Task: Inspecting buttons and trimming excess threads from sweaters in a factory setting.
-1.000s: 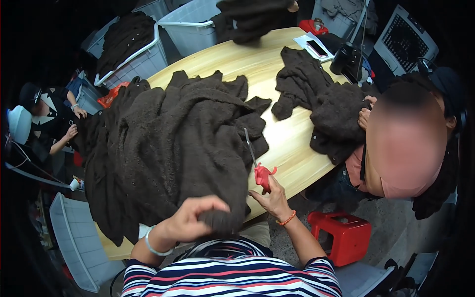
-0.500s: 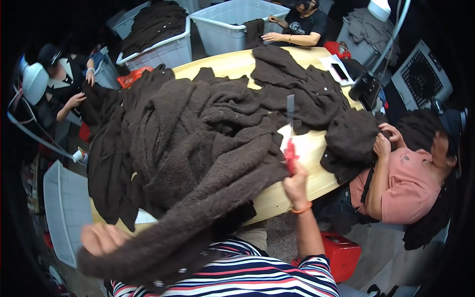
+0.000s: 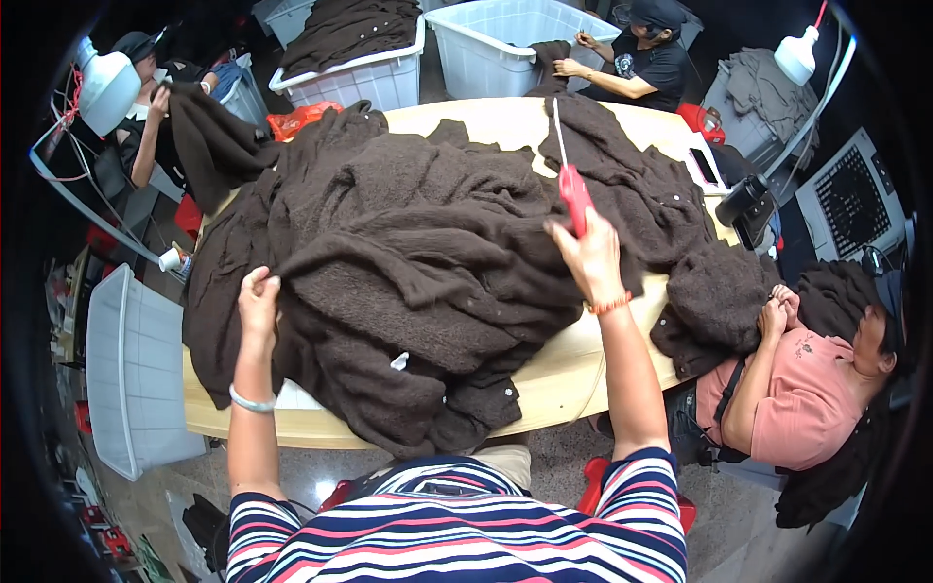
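Observation:
A dark brown knitted garment (image 3: 418,311) lies spread over the heap in front of me, its buttons (image 3: 507,393) near the table's front edge. My left hand (image 3: 259,303) has its fingers closed on the garment's left edge. My right hand (image 3: 595,255) is at the garment's right side, holding a red-handled tool (image 3: 575,194) whose long, narrow metal blade points away from me. The thumb is stretched toward the cloth; whether it also grips the cloth I cannot tell. A small white tag (image 3: 399,361) shows on the garment's near part.
More brown garments (image 3: 612,146) cover the wooden table (image 3: 457,115). Co-workers handle cloth at the left, far side and right (image 3: 787,389). Pale plastic bins (image 3: 505,58) stand behind, another bin (image 3: 136,369) at left. A phone (image 3: 702,165) and a black bottle (image 3: 743,199) lie at right.
The garment, earlier lifted toward my body at the lower left, now lies down on the heap. My left hand has moved up and forward; my right hand has moved farther forward with the red-handled tool.

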A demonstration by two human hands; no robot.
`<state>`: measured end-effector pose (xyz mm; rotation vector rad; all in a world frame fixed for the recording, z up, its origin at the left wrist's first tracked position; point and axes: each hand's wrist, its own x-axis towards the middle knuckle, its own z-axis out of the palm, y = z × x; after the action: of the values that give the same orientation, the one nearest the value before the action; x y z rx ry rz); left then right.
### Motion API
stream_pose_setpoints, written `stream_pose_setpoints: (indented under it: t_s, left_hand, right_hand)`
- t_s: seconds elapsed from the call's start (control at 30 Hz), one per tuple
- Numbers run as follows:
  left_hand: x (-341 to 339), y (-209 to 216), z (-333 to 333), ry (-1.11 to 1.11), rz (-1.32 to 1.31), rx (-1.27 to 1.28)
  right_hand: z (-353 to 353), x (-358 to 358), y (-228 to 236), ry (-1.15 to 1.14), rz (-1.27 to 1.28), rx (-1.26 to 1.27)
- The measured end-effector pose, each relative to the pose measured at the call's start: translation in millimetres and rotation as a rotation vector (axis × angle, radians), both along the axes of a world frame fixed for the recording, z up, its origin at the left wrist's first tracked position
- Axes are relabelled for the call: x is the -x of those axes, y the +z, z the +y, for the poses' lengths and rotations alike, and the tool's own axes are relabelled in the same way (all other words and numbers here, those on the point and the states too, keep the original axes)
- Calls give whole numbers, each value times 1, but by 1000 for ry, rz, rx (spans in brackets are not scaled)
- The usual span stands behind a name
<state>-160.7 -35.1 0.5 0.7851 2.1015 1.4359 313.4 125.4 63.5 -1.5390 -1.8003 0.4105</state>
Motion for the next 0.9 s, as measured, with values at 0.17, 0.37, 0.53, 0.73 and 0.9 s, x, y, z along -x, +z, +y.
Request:
stream_pose_setpoints:
  t_s: [0.17, 0.37, 0.53, 0.73, 0.9]
  left_hand:
    - [-148, 73, 1, -729, 1033, -414]
    - [-186, 37, 64, -1101, 1442, -284]
    - [-179, 50, 94, -1146, 657, -81]
    - [-144, 51, 86, -1138, -315, 236]
    - [-150, 34, 67, -1108, -229, 342]
  right_hand:
    - [-74, -36, -80, 158, 204, 228]
    - [-107, -12, -138, 228, 109, 163]
    - [-86, -20, -167, 147, -20, 258]
    - [-75, -55, -128, 50, 20, 418]
    - [-108, -82, -104, 32, -413, 306]
